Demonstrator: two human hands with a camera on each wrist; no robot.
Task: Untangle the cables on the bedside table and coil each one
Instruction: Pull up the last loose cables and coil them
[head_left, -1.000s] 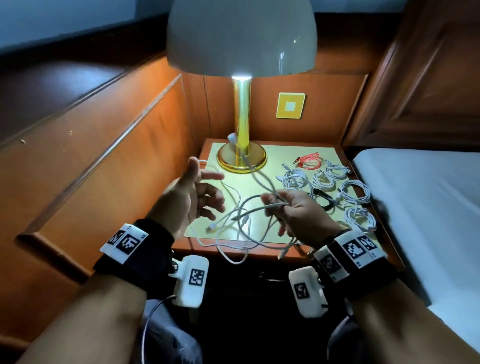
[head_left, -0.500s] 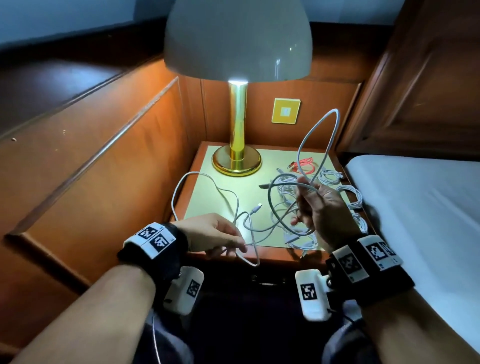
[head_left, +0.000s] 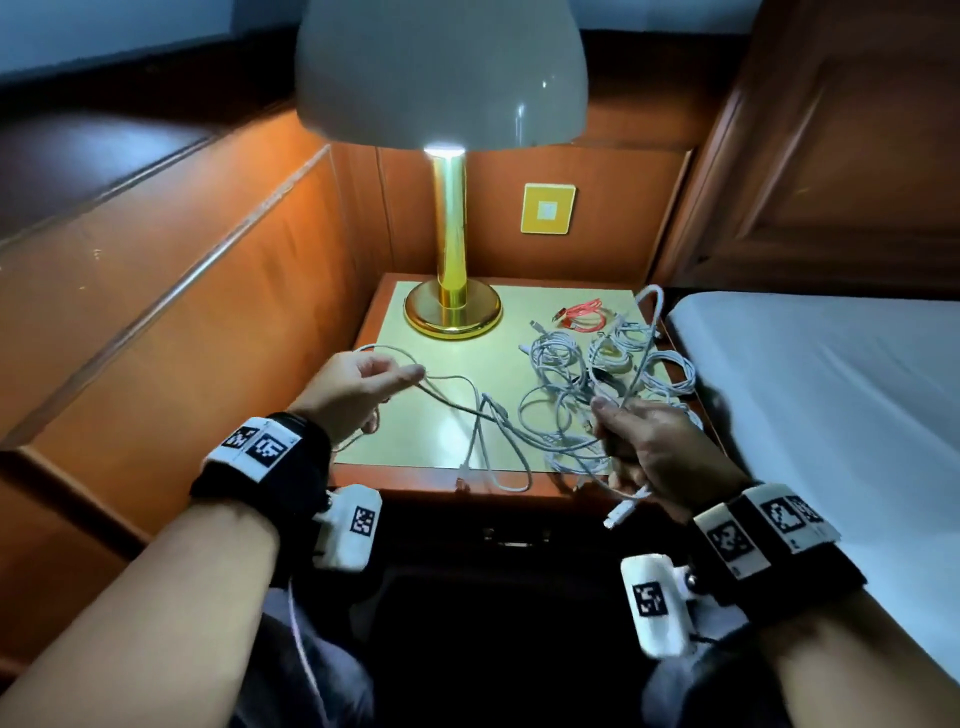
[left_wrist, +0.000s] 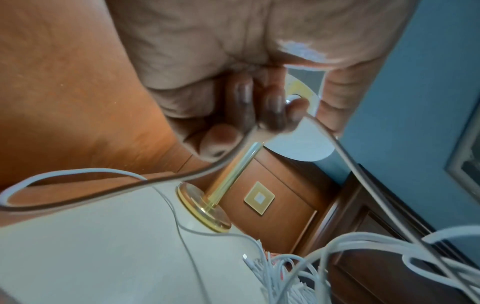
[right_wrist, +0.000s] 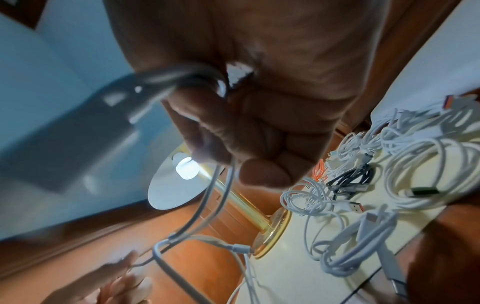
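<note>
both hands (head_left: 358, 387) gripping white cable (head_left: 467, 395), bedside table (head_left: 415, 436)

No readable text, brand or number; only black-and-white coded squares on wrist bands (head_left: 262, 448).

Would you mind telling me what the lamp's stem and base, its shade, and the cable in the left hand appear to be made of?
Lamp stem and base: polished metal, probably brass or brass-plated, given the mirror-like gold reflections. Shade: smooth, glossy pale dome with sharp highlights, so glass, enamelled metal or plastic; the look leaves it open. White cable, pinched by the left hand: matte, flexible rubber or plastic sheath that bends in soft loops.
</note>
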